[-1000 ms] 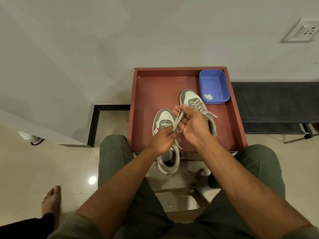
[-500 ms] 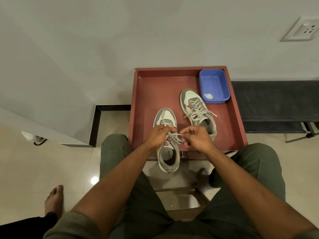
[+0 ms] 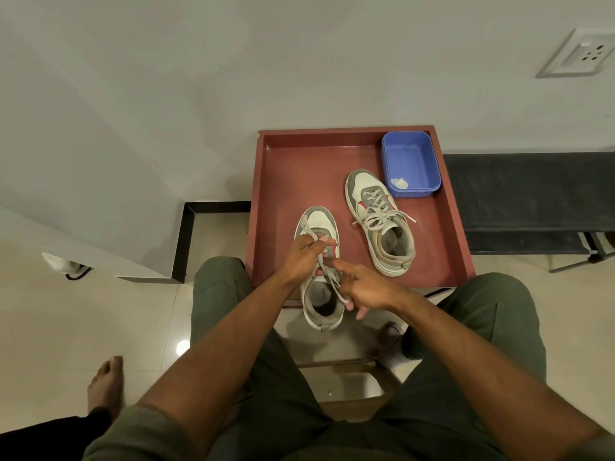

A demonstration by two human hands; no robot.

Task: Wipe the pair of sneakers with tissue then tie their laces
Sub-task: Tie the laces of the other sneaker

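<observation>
Left hand (image 3: 304, 257): pinching lace (image 3: 321, 261) above near sneaker (image 3: 321, 294), frame centre.
Right hand (image 3: 364, 289): gripping the lace's other end.

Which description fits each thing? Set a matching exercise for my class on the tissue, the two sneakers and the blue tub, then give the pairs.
Things:
1. near sneaker
2. far sneaker
3. tissue
4. blue tub

Descriptions:
A. lies crumpled inside the tub
B. laces already in a bow
C. stands in the tray's far right corner
D. laces held by both hands

Pairs: 1-D, 2-B, 3-A, 4-C
</observation>
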